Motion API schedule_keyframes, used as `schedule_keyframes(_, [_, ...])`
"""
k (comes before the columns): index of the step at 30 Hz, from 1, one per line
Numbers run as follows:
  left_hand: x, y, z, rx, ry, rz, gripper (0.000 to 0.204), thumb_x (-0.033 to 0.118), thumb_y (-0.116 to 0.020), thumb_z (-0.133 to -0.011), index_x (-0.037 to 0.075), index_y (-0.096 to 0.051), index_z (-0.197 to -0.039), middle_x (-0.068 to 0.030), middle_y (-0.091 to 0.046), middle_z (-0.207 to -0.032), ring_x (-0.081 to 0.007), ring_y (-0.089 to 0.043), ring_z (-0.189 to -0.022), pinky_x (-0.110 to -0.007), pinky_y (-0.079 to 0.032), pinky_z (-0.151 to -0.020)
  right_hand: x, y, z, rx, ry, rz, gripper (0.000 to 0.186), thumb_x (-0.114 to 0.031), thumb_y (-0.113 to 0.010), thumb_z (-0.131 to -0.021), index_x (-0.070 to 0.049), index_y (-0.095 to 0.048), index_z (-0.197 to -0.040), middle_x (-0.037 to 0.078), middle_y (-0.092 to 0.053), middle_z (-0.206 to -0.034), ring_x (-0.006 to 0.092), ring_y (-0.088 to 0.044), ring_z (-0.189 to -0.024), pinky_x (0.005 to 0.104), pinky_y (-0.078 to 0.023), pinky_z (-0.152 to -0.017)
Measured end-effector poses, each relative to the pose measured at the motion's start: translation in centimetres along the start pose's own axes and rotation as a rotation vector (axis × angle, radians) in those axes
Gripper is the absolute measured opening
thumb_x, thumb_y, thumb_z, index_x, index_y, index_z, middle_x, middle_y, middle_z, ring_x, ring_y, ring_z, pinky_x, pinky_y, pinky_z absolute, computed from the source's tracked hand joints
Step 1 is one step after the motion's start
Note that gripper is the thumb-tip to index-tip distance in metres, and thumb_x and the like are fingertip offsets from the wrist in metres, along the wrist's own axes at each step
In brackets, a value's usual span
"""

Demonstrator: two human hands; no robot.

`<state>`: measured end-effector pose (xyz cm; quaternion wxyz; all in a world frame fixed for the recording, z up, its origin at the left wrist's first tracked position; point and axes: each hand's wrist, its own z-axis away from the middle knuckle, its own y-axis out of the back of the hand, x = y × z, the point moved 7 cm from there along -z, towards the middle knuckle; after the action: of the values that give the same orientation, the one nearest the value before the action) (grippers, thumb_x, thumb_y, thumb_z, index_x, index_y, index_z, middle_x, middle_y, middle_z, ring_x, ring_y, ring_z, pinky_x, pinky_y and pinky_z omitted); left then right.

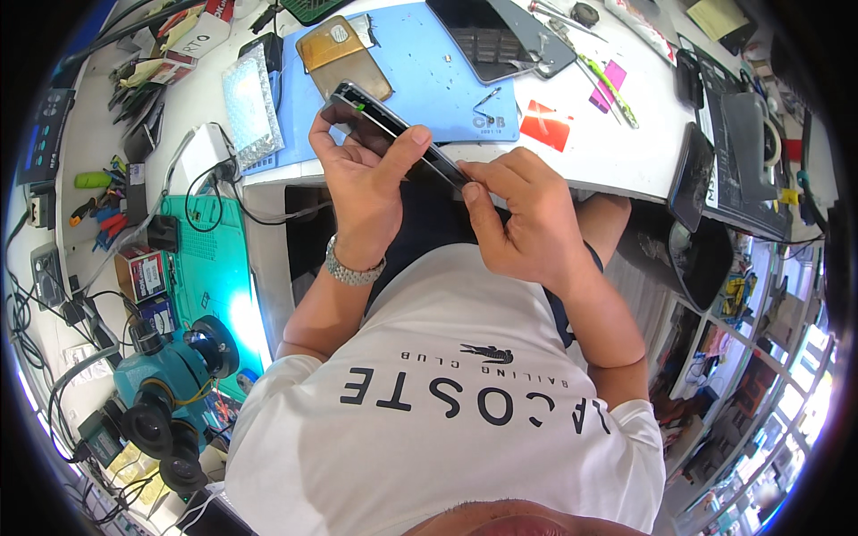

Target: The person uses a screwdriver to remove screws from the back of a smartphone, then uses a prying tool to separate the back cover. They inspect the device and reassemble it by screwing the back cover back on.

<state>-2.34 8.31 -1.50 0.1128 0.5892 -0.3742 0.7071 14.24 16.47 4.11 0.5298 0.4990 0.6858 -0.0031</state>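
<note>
A dark smartphone [390, 123] with a silver edge is held up at a tilt over the front edge of the table. My left hand [370, 183] wraps around it, thumb along the near edge and fingers behind. Inside its far end, a small green patch shows near the rim. At the phone's lower right end, my right hand [529, 214] pinches the corner between thumb and fingers; whether a small tool is in that pinch cannot be seen. Just beyond the phone, a yellowed clear phone case [344, 55] lies on a blue work mat [416, 45].
Further back is a dark disassembled device [500, 40]. A red card [545, 125], green tweezers [609, 89] and a magenta piece [608, 87] lie on the right. A silvery bubble pouch [253, 105] and white adapter [207, 154] sit left. A teal microscope [170, 384] stands by a lit green mat [210, 259].
</note>
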Motion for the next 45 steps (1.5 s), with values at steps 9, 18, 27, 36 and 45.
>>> schedule_keyframes(9, [0.0,-1.2,-0.5,-0.230,0.098,0.160,0.038,0.021,-0.058,-0.107,-0.003,-0.050,-0.137,-0.0123,-0.065,-0.127,-0.0156,-0.063,-0.116,-0.032,-0.052,-0.102,4.4,-2.3,1.8,-0.065,-0.427,-0.297,0.016,-0.003,-0.068,-0.093,0.003,-0.070,-0.108,0.009,-0.066,-0.078,0.0159,-0.058,-0.066,0.0309,-0.047,-0.062])
schedule_keyframes(18, [-0.6,-0.9,-0.4,-0.160,0.075,0.071,0.040,0.019,-0.055,-0.109,-0.007,-0.053,-0.140,-0.0043,-0.069,-0.111,-0.0051,-0.063,-0.101,-0.022,-0.052,-0.092,5.7,-3.2,2.5,-0.122,-0.618,-0.550,0.021,-0.009,-0.066,-0.098,0.002,-0.069,-0.116,0.002,-0.069,-0.086,0.0050,-0.052,-0.067,0.0239,-0.047,-0.064])
schedule_keyframes(27, [-0.9,-2.0,1.2,-0.243,0.149,-0.027,0.037,0.019,-0.057,-0.108,-0.007,-0.058,-0.135,-0.0123,-0.071,-0.121,-0.0125,-0.068,-0.105,-0.026,-0.055,-0.093,6.8,-1.3,-0.4,0.143,-0.660,-0.578,0.030,-0.020,-0.073,-0.099,0.006,-0.067,-0.113,0.003,-0.070,-0.087,0.0053,-0.064,-0.073,0.0226,-0.054,-0.065])
schedule_keyframes(36, [-2.3,-2.7,3.4,-0.481,0.490,0.009,0.035,0.011,-0.065,-0.102,-0.006,-0.058,-0.132,-0.0107,-0.072,-0.116,-0.0179,-0.072,-0.103,-0.030,-0.060,-0.089,7.7,-0.9,-0.1,0.266,-0.639,-0.710,0.023,-0.009,-0.072,-0.097,0.006,-0.067,-0.114,0.004,-0.071,-0.085,0.0051,-0.063,-0.070,0.0208,-0.053,-0.062])
schedule_keyframes(45, [0.2,-0.3,0.1,-0.269,0.273,0.082,0.042,0.028,-0.066,-0.103,0.003,-0.054,-0.135,-0.0090,-0.069,-0.115,-0.0172,-0.067,-0.107,-0.036,-0.057,-0.097,4.6,3.0,-0.6,0.343,-0.391,-0.636,0.027,0.002,-0.070,-0.095,0.007,-0.059,-0.120,0.012,-0.071,-0.109,0.0052,-0.064,-0.079,0.0163,-0.050,-0.066])
